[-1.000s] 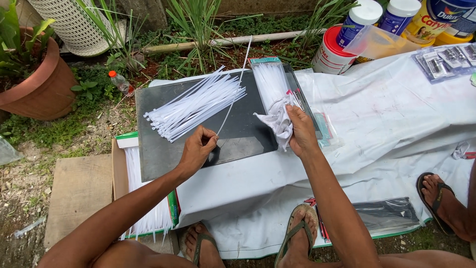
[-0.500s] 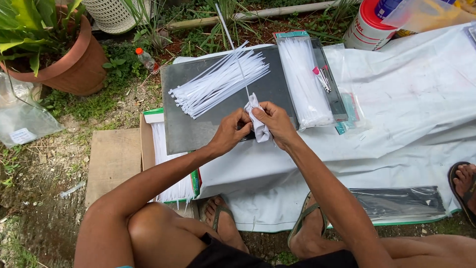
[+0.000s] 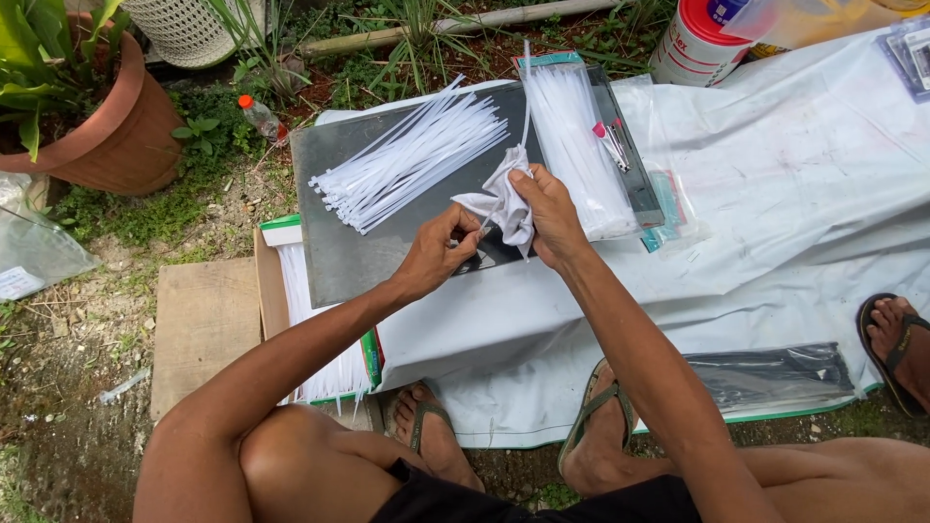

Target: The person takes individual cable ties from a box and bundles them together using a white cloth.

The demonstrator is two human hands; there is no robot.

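My right hand (image 3: pixel 554 213) grips a crumpled white cloth (image 3: pixel 501 200) over a dark grey board (image 3: pixel 387 184). A single white cable tie (image 3: pixel 526 97) sticks up out of that grip. My left hand (image 3: pixel 438 254) pinches the lower end of the tie or cloth just left of the right hand. A loose pile of white cable ties (image 3: pixel 412 155) lies on the board to the upper left of my hands. A clear bag of more white ties (image 3: pixel 579 145) lies to the right of them, with small cutters (image 3: pixel 612 145) on top.
A white sheet (image 3: pixel 775 194) covers the ground at right, with a pack of black ties (image 3: pixel 775 373) on its near edge. Another person's sandalled foot (image 3: pixel 896 344) is far right. A clay plant pot (image 3: pixel 107 126), a small bottle (image 3: pixel 260 114), a red-lidded tub (image 3: pixel 699 39) and a wooden plank (image 3: pixel 203 324) surround the board.
Both hands came together at the board's middle, then rose slightly. The white cloth, first held at the right by the bag, is now bunched between both hands with a tie.
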